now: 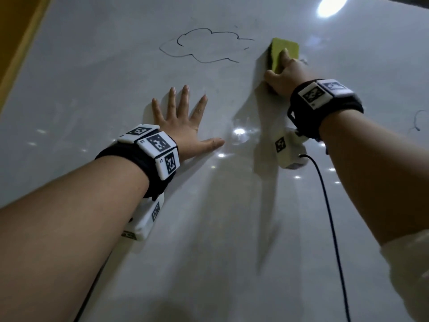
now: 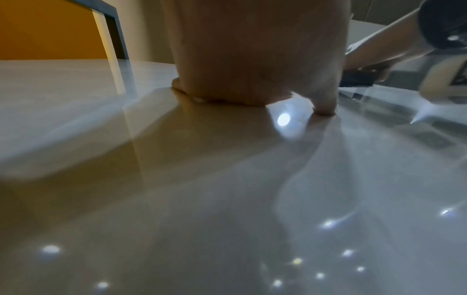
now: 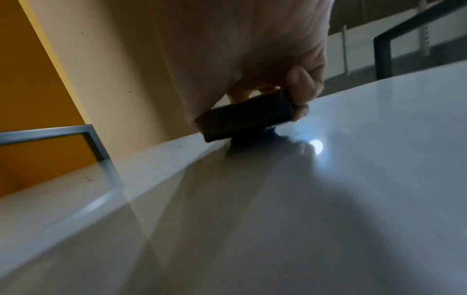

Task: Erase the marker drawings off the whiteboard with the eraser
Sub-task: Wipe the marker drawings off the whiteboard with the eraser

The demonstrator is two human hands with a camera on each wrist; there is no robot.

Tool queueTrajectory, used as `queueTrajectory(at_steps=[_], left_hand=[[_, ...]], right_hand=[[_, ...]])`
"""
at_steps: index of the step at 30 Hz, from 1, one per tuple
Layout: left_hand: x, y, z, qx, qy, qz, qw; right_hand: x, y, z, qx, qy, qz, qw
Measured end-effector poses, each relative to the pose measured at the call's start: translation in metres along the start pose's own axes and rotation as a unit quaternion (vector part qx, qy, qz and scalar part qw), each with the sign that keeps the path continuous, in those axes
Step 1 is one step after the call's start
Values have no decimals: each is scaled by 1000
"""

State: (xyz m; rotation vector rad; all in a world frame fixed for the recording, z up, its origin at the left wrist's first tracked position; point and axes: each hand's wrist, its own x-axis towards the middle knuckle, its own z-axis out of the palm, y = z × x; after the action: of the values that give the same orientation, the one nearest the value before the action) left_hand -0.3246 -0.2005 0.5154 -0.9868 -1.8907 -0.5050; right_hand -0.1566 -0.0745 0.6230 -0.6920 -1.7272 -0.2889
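A black marker outline shaped like a cloud (image 1: 204,46) sits on the whiteboard (image 1: 116,77), its right end broken off. Just right of it my right hand (image 1: 282,75) grips a yellow-topped eraser (image 1: 284,53) with a dark felt base and presses it on the board. In the right wrist view the eraser (image 3: 246,119) shows its dark side, held between thumb and fingers. My left hand (image 1: 183,122) lies flat on the board below the drawing, fingers spread. Its palm (image 2: 252,59) fills the left wrist view.
A small marker squiggle (image 1: 416,122) remains at the board's right edge. A yellow wall strip (image 1: 21,43) runs along the board's left side. A black cable (image 1: 329,217) hangs from my right wrist. Ceiling lights glare on the glossy surface (image 1: 329,6).
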Motion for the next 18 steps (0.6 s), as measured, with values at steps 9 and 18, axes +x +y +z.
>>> queueTrajectory(at_steps=[9,18], left_hand=[[-1,0,0,-2,12,-4,1000],[-1,-3,-6,1,-5,-5,1000]], right_hand=[[-5,-25,7,-71,9,-71,995],[-18,-24,5,-111,-11,-99,989]])
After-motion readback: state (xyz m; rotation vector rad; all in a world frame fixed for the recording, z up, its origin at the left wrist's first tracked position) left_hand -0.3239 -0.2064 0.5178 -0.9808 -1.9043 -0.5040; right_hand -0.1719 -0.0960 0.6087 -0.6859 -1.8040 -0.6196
